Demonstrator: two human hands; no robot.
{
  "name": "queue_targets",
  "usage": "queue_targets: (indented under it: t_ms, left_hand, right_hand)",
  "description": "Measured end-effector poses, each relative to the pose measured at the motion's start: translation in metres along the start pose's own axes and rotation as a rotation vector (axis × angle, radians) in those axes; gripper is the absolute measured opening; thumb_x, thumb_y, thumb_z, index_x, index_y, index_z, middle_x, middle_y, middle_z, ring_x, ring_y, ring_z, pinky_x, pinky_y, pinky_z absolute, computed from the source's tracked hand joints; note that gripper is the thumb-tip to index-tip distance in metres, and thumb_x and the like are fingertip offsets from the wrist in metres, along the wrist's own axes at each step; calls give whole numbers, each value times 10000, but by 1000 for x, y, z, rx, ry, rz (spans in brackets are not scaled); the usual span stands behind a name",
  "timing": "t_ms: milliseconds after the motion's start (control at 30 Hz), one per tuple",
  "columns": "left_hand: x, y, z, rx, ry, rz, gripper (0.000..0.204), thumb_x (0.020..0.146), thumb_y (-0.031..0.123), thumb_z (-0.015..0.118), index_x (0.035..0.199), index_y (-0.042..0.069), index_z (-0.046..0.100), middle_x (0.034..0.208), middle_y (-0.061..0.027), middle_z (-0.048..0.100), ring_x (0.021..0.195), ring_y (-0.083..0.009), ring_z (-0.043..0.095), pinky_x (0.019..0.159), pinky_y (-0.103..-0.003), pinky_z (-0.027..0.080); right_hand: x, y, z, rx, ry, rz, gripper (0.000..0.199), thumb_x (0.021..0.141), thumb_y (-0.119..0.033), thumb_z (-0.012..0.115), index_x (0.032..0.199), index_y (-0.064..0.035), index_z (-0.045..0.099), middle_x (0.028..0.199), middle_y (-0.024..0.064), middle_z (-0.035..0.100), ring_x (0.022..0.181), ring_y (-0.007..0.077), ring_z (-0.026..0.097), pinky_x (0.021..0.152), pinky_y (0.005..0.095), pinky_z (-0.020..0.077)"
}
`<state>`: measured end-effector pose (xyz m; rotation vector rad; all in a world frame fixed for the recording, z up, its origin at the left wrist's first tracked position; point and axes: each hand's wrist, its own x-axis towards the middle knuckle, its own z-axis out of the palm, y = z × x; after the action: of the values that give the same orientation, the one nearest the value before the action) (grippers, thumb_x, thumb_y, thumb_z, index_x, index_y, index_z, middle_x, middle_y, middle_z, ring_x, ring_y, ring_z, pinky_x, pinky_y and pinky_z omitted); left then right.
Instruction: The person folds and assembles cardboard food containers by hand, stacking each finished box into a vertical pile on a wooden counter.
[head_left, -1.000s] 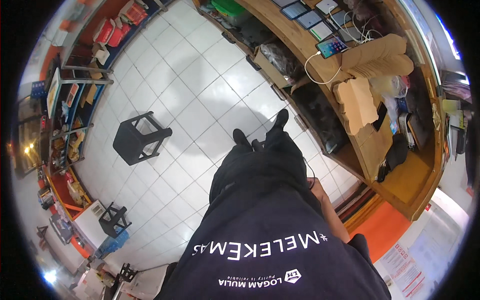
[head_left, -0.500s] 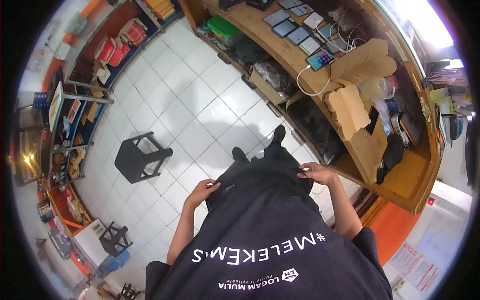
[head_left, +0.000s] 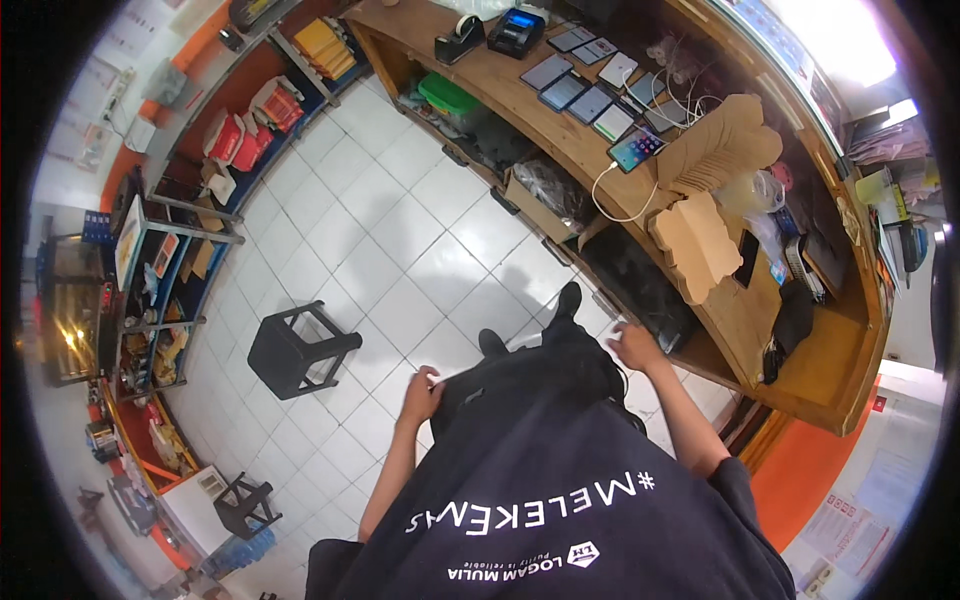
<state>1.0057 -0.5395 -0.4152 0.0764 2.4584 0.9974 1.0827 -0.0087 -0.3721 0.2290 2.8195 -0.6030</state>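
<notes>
A black T-shirt [head_left: 540,450] with white lettering covers my body. At its left lower edge my left hand [head_left: 422,395] is closed, its fingertips bent in a pinch at the hem. On the other side my right hand [head_left: 635,347] is off the cloth, its fingers loosely curved and apart with nothing seen in them. Below the hem my dark shoes [head_left: 565,300] stand on the white tiled floor [head_left: 405,310].
A wooden counter [head_left: 725,345] runs along the right, bearing cut cardboard [head_left: 695,245], a lit phone [head_left: 635,149], several other phones and cables. To the left is a black stool [head_left: 285,355]. Shelves [head_left: 190,240] line the left wall, with a smaller stool [head_left: 245,505] below.
My right hand has let go of the shirt's hem and moved away from it. The left hand has turned slightly upright beside the hem. The whole view has shifted a little.
</notes>
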Motion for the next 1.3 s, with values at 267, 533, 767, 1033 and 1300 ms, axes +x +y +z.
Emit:
queue_targets:
  t_ms: [267,533,767,1033,1300]
  left_hand:
    - [-98,154,-157,-79,-1001,-40,451,858,66,789,1288,33,655,1177,-116,718,1036,-174,670,846,-314,562]
    - [-104,214,-145,-159,-668,-161,375,883,63,707,1240,-51,698,1031,-202,785,937,-242,755,837,-368,567]
    - [-100,286,-164,245,-505,101,337,896,186,626,1155,18,762,957,-263,735,911,-410,732,820,-427,551]
    - [-100,212,-182,76,-1039,-65,276,845,24,639,1093,-11,757,1006,-276,739,907,-397,723,803,-427,548]
    - [-50,235,-151,245,-894,59,278,875,223,691,920,-42,764,778,-232,715,659,-321,690,624,-421,504]
  right_hand:
    - [-58,-137,-216,297,-792,-82,443,800,-65,730,1215,43,617,1078,241,711,1063,394,709,916,487,574]
    - [-71,-142,-193,-87,-768,-20,220,868,-4,670,1080,48,683,1018,276,736,1040,439,727,857,491,616]
    - [-82,-147,-267,-8,-911,-177,135,914,-44,636,979,46,712,1015,257,751,1013,428,742,840,496,622]
    - [-39,-162,-311,43,-743,-335,190,880,-146,697,882,42,723,924,266,743,955,430,742,781,504,619]
    - [-59,-140,-303,289,-1027,27,128,863,-107,675,841,18,695,712,133,729,690,268,764,659,392,579]
